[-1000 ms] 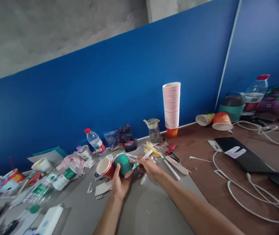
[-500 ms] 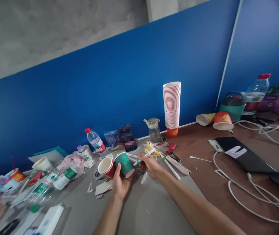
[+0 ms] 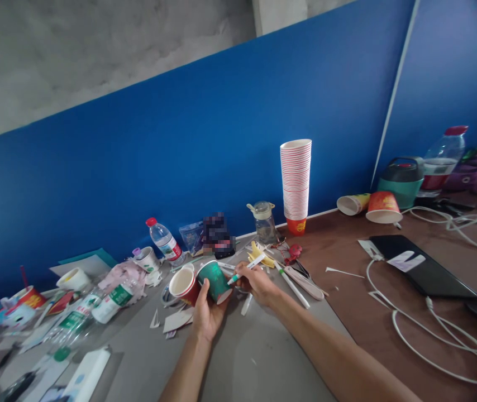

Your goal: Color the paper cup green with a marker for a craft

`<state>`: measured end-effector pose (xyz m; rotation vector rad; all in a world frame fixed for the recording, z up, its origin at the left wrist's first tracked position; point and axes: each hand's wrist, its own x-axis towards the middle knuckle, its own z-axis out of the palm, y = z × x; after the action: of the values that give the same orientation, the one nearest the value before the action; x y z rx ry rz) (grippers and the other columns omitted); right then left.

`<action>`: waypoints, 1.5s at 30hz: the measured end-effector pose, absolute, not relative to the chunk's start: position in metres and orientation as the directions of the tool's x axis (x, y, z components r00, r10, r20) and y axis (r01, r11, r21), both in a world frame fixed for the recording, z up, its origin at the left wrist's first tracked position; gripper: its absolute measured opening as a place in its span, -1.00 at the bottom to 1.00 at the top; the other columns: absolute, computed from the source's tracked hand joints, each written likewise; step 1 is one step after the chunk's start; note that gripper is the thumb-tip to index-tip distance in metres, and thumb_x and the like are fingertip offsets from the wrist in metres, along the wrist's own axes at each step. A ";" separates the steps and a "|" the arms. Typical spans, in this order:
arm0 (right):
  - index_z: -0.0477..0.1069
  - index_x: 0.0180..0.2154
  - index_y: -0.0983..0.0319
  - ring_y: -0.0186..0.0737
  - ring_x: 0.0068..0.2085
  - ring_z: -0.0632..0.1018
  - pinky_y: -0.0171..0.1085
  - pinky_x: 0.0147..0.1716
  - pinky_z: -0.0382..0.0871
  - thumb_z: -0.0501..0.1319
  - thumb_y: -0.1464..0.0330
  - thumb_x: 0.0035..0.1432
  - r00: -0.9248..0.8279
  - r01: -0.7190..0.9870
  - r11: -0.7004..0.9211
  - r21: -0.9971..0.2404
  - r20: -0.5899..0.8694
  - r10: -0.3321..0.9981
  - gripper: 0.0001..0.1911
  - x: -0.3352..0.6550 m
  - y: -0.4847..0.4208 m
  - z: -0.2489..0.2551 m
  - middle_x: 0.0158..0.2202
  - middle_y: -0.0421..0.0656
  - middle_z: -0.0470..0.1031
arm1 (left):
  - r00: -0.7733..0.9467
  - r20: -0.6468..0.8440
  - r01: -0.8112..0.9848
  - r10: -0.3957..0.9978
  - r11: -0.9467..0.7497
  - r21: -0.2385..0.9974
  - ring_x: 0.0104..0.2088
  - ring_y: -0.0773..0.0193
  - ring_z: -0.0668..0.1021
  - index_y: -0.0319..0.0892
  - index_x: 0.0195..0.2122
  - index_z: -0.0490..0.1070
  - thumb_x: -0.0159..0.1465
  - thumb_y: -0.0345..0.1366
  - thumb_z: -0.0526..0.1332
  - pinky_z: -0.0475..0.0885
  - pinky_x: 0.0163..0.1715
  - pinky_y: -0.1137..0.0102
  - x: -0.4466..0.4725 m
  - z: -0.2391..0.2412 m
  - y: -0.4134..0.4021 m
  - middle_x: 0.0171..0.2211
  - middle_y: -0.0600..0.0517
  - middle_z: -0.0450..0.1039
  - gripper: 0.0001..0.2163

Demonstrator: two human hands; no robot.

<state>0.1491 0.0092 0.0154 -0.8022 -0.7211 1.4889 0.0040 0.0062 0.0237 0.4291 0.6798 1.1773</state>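
Observation:
A paper cup with a green coloured side [image 3: 214, 281] is tilted in my left hand [image 3: 208, 312], the thumb lying along its wall and the fingers behind it. My right hand [image 3: 256, 283] pinches a white and green marker [image 3: 242, 272], whose tip meets or nearly meets the cup's side near its base. Just left of the green cup stand red paper cups [image 3: 184, 285] with white insides. Behind my right hand lie a yellow peel-like piece [image 3: 262, 254] and a white pen with green [image 3: 292, 286].
A tall stack of paper cups [image 3: 296, 178] stands by the blue partition [image 3: 205, 134], near a lidded glass jar [image 3: 262, 220]. Plastic bottles [image 3: 163, 243] and paper scraps crowd the left. At right are a black tablet [image 3: 423, 265], white cables [image 3: 404, 346] and tipped paper cups [image 3: 383, 207].
Another person's hand at the lower left edge has gone out of view. The view has shifted slightly; my hands keep nearly the same pose on cup and marker.

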 end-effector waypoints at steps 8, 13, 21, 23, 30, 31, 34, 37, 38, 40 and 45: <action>0.32 -0.60 0.25 -0.42 -0.63 0.30 -0.41 -0.62 0.04 0.22 0.32 -0.19 -0.030 -0.488 -0.051 -0.871 -0.042 0.999 -0.87 0.149 0.008 0.014 -0.69 -0.27 0.33 | 0.214 -0.293 -0.664 0.932 0.358 0.656 -0.27 0.11 0.61 -0.33 -0.17 0.47 0.22 -0.31 0.20 0.52 -0.19 0.25 0.005 0.024 0.005 -0.27 -0.15 0.59 -0.78; 0.33 -0.58 0.24 -0.41 -0.61 0.30 -0.38 -0.59 0.09 0.24 0.27 -0.15 -0.016 -0.429 -0.016 -0.903 -0.010 1.000 -0.82 0.148 0.007 0.015 -0.68 -0.29 0.31 | 0.159 -0.319 -0.673 0.934 0.339 0.657 -0.34 0.15 0.61 -0.31 -0.21 0.48 0.21 -0.35 0.19 0.53 -0.26 0.26 0.008 0.027 0.003 -0.33 -0.11 0.60 -0.83; 0.37 -0.54 0.24 -0.38 -0.57 0.27 -0.36 -0.55 0.10 0.22 0.28 -0.03 -0.071 -0.203 0.144 -0.969 0.162 0.984 -0.83 0.148 -0.001 0.020 -0.64 -0.28 0.29 | 0.174 -0.291 -0.639 0.941 0.333 0.693 -0.40 0.20 0.60 -0.27 -0.28 0.49 0.18 -0.33 0.25 0.52 -0.30 0.31 0.010 0.020 0.005 -0.36 -0.06 0.60 -0.86; 0.37 -0.54 0.24 -0.38 -0.57 0.26 -0.36 -0.55 0.09 0.22 0.28 -0.02 -0.060 -0.188 0.162 -0.969 0.176 0.983 -0.83 0.148 -0.002 0.020 -0.64 -0.28 0.29 | 0.172 -0.272 -0.621 0.947 0.319 0.716 -0.39 0.21 0.60 -0.27 -0.27 0.49 0.16 -0.31 0.27 0.52 -0.29 0.32 0.010 0.018 0.006 -0.36 -0.06 0.60 -0.84; 0.35 -0.55 0.23 -0.39 -0.57 0.24 -0.37 -0.56 0.07 0.19 0.32 -0.01 -0.053 -0.193 0.177 -0.965 0.190 0.980 -0.85 0.149 -0.001 0.019 -0.65 -0.30 0.24 | 0.153 -0.257 -0.610 0.954 0.296 0.735 -0.37 0.23 0.60 -0.23 -0.23 0.46 0.13 -0.32 0.30 0.52 -0.30 0.34 0.010 0.016 0.006 -0.35 -0.02 0.59 -0.82; 0.34 -0.56 0.23 -0.39 -0.57 0.23 -0.37 -0.56 0.07 0.18 0.33 -0.01 -0.047 -0.189 0.188 -0.964 0.200 0.979 -0.86 0.150 -0.001 0.019 -0.65 -0.30 0.24 | 0.155 -0.262 -0.605 0.952 0.301 0.737 -0.37 0.22 0.61 -0.23 -0.23 0.46 0.13 -0.31 0.31 0.52 -0.30 0.33 0.009 0.016 0.006 -0.35 -0.03 0.59 -0.81; 0.35 -0.56 0.24 -0.39 -0.56 0.24 -0.37 -0.55 0.07 0.19 0.36 -0.03 -0.089 -0.160 0.207 -0.965 0.223 0.971 -0.87 0.152 0.000 0.019 -0.63 -0.29 0.26 | 0.141 -0.272 -0.601 0.952 0.301 0.740 -0.39 0.22 0.60 -0.23 -0.22 0.45 0.11 -0.30 0.33 0.52 -0.34 0.34 0.009 0.016 0.006 -0.36 -0.02 0.59 -0.78; 0.36 -0.55 0.25 -0.39 -0.56 0.24 -0.37 -0.55 0.08 0.18 0.34 -0.02 -0.069 -0.189 0.196 -0.962 0.212 0.975 -0.86 0.154 0.000 0.019 -0.64 -0.29 0.25 | 0.131 -0.274 -0.606 0.953 0.296 0.739 -0.36 0.19 0.60 -0.24 -0.22 0.45 0.10 -0.29 0.33 0.52 -0.29 0.28 0.009 0.016 0.006 -0.34 -0.04 0.59 -0.77; 0.36 -0.55 0.25 -0.39 -0.56 0.24 -0.37 -0.55 0.08 0.18 0.34 -0.02 -0.057 -0.202 0.192 -0.960 0.207 0.977 -0.86 0.154 0.000 0.019 -0.64 -0.29 0.25 | 0.135 -0.272 -0.604 0.953 0.297 0.740 -0.35 0.17 0.61 -0.25 -0.21 0.45 0.11 -0.29 0.33 0.52 -0.26 0.26 0.009 0.015 0.006 -0.33 -0.05 0.59 -0.76; 0.37 -0.55 0.24 -0.38 -0.56 0.25 -0.37 -0.55 0.11 0.19 0.33 -0.02 -0.072 -0.203 0.178 -0.963 0.196 0.978 -0.85 0.154 0.000 0.019 -0.63 -0.28 0.26 | 0.143 -0.267 -0.598 0.953 0.298 0.744 -0.35 0.16 0.61 -0.25 -0.21 0.45 0.10 -0.28 0.33 0.52 -0.24 0.22 0.009 0.015 0.007 -0.34 -0.05 0.59 -0.75; 0.39 -0.55 0.24 -0.35 -0.53 0.32 -0.36 -0.52 0.18 0.22 0.30 -0.06 -0.094 -0.267 0.130 -0.955 0.160 0.983 -0.86 0.153 0.000 0.018 -0.61 -0.26 0.31 | 0.159 -0.259 -0.599 0.953 0.301 0.742 -0.37 0.14 0.61 -0.27 -0.22 0.45 0.12 -0.26 0.31 0.53 -0.26 0.20 0.009 0.016 0.006 -0.36 -0.06 0.60 -0.76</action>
<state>0.1530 0.0000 0.0180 -0.8517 -1.1593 1.2946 0.0086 0.0063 0.0159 0.5406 0.8000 1.1893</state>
